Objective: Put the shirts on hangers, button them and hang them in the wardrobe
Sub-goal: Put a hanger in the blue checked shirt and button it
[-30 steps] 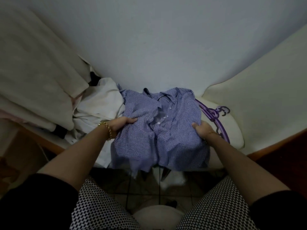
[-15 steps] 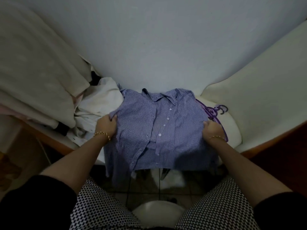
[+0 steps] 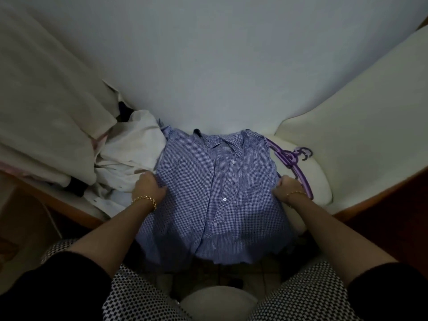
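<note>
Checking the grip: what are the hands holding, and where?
The blue checked shirt: left hand grips one side edge, right hand the opposite edge.

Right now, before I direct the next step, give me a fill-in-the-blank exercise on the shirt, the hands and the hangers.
1. The checked shirt lies with its buttons facing ____.
2. The left hand grips the shirt's left edge; the right hand grips its ____ edge.
3. The hangers are ____ in colour.
4. The white garment lies to the person's ____ of the shirt.

Missing words: up; right; purple; left.
</note>
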